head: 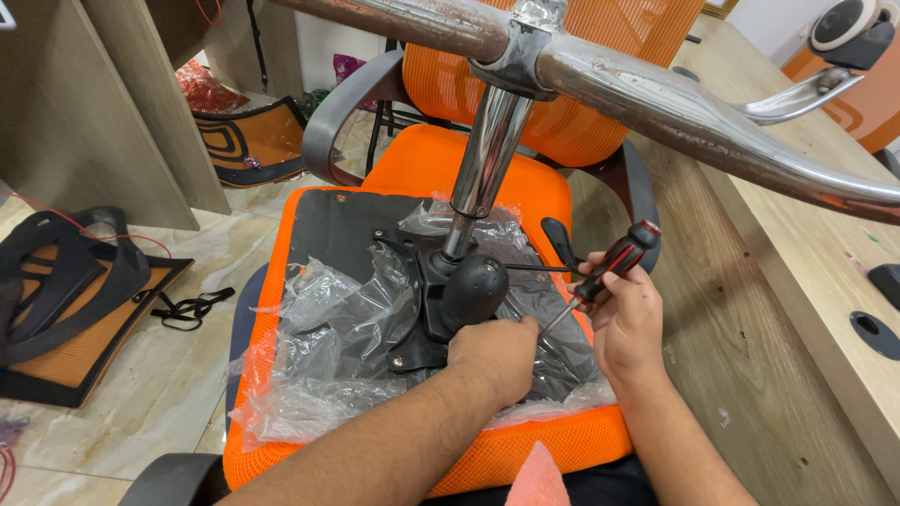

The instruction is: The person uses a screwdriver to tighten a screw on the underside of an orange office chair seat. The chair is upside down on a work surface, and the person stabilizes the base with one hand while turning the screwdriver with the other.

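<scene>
A marble floor (178, 375) and wooden desk (778, 309) are seen around an upturned orange seat (525, 440). The screwdriver (600, 276) is gripped by the right hand (626, 323), handle up-right, tip down-left. The tip is steadied by the left hand (492, 356), fingers hidden in crumpled plastic wrap (319, 328).

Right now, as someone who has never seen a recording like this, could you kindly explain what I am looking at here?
This is one picture from a camera worn on a person's head, looking down at their own two bare hands. An orange office chair seat lies upside down, its black mechanism plate partly covered by clear plastic wrap. A chrome gas column rises to the chrome star base overhead. The right hand holds a red and black screwdriver, tip pointing at the plate. The left hand rests on the plate beside that tip. Other chair parts lie on the floor.
</scene>
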